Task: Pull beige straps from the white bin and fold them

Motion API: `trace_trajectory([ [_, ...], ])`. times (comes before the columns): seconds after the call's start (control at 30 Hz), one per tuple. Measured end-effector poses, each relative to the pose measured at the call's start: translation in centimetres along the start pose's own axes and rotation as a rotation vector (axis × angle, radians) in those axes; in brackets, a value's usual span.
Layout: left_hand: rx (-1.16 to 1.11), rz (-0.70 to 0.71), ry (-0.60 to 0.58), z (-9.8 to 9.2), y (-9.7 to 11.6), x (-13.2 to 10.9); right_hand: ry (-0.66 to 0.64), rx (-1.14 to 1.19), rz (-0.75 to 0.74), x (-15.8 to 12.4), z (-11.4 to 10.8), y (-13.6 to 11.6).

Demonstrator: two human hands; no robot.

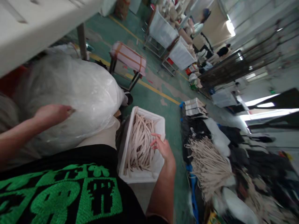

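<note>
My right hand [161,146] is over the right side of a white plastic bin [160,123], its fingers apart and holding nothing that I can see. Beige fabric strips [140,143] lie in a loose heap in that bin, close to the fingertips. On the other side, my left hand [53,115] has its fingers pressed together. A small bit at its fingertips is too blurred to name. Behind and below that hand bulges a large clear plastic bag [88,84] with pale contents.
A padded stool [128,57] stands on the green floor ahead. White wheeled bins [162,31] are farther off, with a person [198,26] beside them. At right lies a big pile of beige strips [207,165] among dark bundles. A white tabletop [46,21] overhangs the upper left.
</note>
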State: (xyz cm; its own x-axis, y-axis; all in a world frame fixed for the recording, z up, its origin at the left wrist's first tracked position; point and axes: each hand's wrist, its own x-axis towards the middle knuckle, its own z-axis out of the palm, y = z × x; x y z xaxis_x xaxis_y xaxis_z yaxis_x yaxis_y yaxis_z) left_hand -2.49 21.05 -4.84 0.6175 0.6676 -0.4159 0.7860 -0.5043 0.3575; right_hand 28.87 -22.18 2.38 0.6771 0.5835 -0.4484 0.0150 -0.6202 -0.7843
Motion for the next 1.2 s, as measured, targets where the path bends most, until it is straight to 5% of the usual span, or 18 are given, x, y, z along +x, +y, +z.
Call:
trace_trajectory([
  [0.13, -0.351, 0.032, 0.040, -2.4, 3.6, -3.5, -0.327, 0.342, -0.143, 1.9, 7.0, -3.3],
  [0.3, -0.718, 0.213, 0.067, -1.8, 5.0, -7.1, -0.737, 0.375, -0.087, 4.7, 19.4, -7.6],
  [0.43, -0.838, 0.290, 0.050, -1.5, 5.3, -8.3, -0.697, 0.337, -0.073, 5.1, 24.6, -10.2],
  [0.63, -0.389, 0.293, 0.273, -2.4, 4.7, -7.9, -0.769, 0.332, -0.214, 3.7, 25.0, -12.2],
  [0.93, -0.384, 0.292, 0.321, -1.7, 5.5, -7.9, -0.418, 0.332, -0.191, 4.3, 26.4, -13.7],
  [1.2, -0.334, 0.271, 0.329, -2.3, 2.1, -5.7, -0.461, 0.600, -0.127, 5.4, 22.2, -14.3],
])
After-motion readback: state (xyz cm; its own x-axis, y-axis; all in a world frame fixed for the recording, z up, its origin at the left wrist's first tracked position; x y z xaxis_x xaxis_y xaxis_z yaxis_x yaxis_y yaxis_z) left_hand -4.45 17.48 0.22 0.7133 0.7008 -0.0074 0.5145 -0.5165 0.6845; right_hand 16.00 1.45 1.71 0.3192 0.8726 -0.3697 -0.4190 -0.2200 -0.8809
